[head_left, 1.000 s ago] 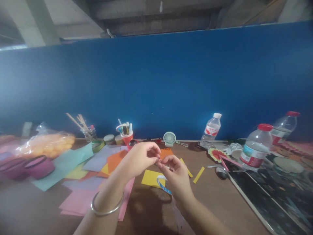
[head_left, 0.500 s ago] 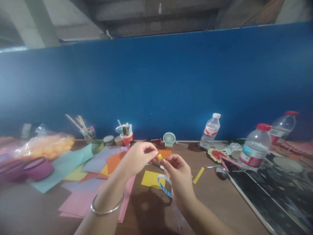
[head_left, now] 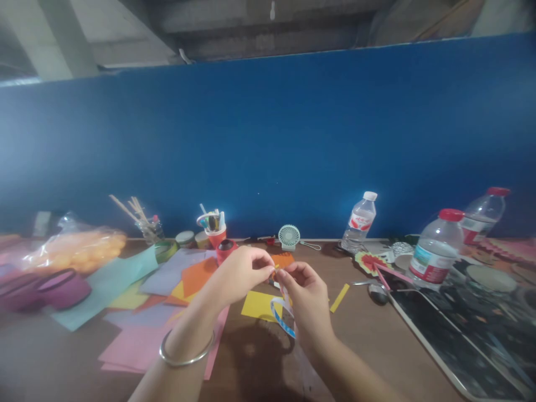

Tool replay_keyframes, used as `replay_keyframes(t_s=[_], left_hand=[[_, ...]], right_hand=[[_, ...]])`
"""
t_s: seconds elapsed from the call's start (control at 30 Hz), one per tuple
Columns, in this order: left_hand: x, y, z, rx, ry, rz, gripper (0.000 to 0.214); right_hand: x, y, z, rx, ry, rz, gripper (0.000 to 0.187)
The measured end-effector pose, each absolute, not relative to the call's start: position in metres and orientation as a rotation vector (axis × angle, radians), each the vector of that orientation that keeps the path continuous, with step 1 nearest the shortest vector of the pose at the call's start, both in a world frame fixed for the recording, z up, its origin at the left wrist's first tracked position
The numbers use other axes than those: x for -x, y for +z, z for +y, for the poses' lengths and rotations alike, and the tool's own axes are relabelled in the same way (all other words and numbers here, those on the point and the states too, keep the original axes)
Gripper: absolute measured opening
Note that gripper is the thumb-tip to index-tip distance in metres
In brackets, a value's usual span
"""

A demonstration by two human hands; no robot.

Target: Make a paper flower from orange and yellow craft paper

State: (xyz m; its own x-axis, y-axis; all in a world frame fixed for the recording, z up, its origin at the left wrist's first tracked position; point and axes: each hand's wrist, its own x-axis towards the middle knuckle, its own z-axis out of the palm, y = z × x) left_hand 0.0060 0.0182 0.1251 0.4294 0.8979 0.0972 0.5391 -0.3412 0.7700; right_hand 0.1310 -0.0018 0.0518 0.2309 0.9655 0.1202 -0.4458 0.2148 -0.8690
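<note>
My left hand (head_left: 243,274), with a silver bangle at its wrist, is closed in a pinch at a small yellow paper piece (head_left: 276,266). Facing it, my right hand (head_left: 309,298) pinches the same piece between thumb and fingers. A curled white-and-blue strip (head_left: 283,322) hangs from the right hand; its upper end is hidden by the fingers. Below the hands lies a yellow paper sheet (head_left: 256,306) on the brown table. A narrow yellow paper strip (head_left: 339,298) rests to the right, and orange paper (head_left: 285,259) lies behind the fingertips.
Coloured paper sheets (head_left: 134,346) spread at the left, near a bag of orange balls (head_left: 79,249). A red cup of tools (head_left: 216,237) and a small fan (head_left: 288,237) stand at the back. Right are bottles (head_left: 435,251), scissors (head_left: 379,294) and a black tray-like panel (head_left: 448,335).
My left fingertips have come down and right to meet the right hand's at the yellow piece. The right hand has hardly moved, and the white-and-blue strip still hangs from it.
</note>
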Motion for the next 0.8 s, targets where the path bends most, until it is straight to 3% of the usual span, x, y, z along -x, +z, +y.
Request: replay_keyframes(t_s=[0.8], left_hand=[[-0.006,0.136,0.015,-2.567,0.580,1.176,0.018]], right_hand=[[-0.131,0.055,-0.003,0.838,1.134,-0.817,0.017]])
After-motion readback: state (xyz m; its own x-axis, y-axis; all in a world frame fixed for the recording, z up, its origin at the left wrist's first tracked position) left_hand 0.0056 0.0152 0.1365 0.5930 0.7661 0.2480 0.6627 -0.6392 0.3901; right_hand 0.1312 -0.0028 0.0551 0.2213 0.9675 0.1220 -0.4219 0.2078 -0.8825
